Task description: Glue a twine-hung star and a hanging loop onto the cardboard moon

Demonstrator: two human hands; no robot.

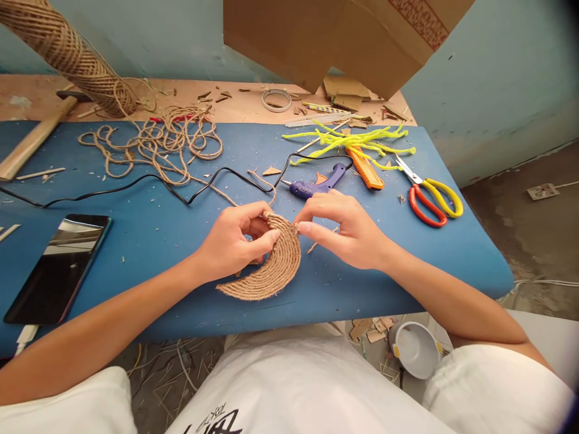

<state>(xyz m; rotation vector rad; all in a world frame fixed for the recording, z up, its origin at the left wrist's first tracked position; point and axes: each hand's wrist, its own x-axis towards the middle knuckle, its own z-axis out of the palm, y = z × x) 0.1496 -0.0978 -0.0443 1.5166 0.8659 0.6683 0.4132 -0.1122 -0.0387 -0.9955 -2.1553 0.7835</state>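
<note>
The left hand (239,238) has its fingers clamped on the crescent (283,265) near its far tip, thumb on top; the right hand (350,229) brings thumb and forefinger close together at the outer rim, and whether they pinch it I cannot tell. The one crescent is just off the bench's (362,295) near edge, around the middle. Its long axis slants from a far tip to a near-left tip, the hollow facing the far left corner, the bulge the near and right edges. A strip of blue lies between it and the near edge; a wider stretch runs from the right hand to the right edge. Just beyond the hands is one glue gun (332,179), nozzle leftward; past it, one cutter (365,172), pipe cleaners (344,141) too tangled to count, and one pair of scissors (421,182) near the right edge. Leftward lie one heap of twine (181,128) and, by the near left corner, one phone (58,265). Along the far edge are one spool (72,54), one hammer (38,138) and one tape ring (277,110).
</note>
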